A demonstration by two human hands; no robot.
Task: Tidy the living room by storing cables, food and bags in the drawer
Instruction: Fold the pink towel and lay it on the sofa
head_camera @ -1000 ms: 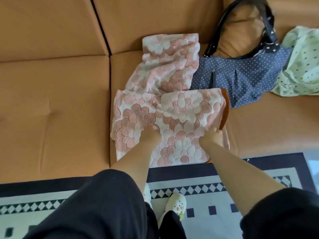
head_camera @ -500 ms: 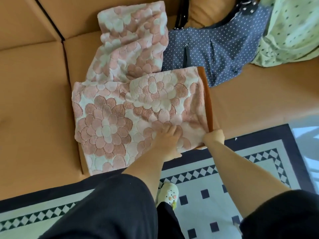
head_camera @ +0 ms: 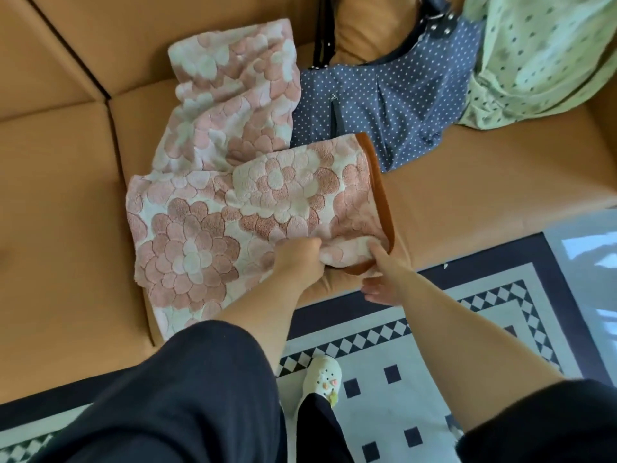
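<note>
Half a second back the left hand (head_camera: pixel 300 262) lay flat on the floral blanket (head_camera: pixel 200 235), mid-frame. Now it bunches the near edge in curled fingers. The right hand (head_camera: pixel 384 279) hooks round the brown strap (head_camera: pixel 377 182), so I'd guess a lift is starting. The navy dotted bag (head_camera: pixel 384 105) and green bag (head_camera: pixel 534 55) sit upper right, not stored yet.

Both bare arms stretched forward, left hand (head_camera: pixel 298 262) balled up gripping the floral blanket (head_camera: pixel 207 242), right hand (head_camera: pixel 384 279) pinching the brown strap (head_camera: pixel 380 192).

Left grip (head_camera: pixel 298 259) now around towel (head_camera: pixel 187 248) edge
</note>
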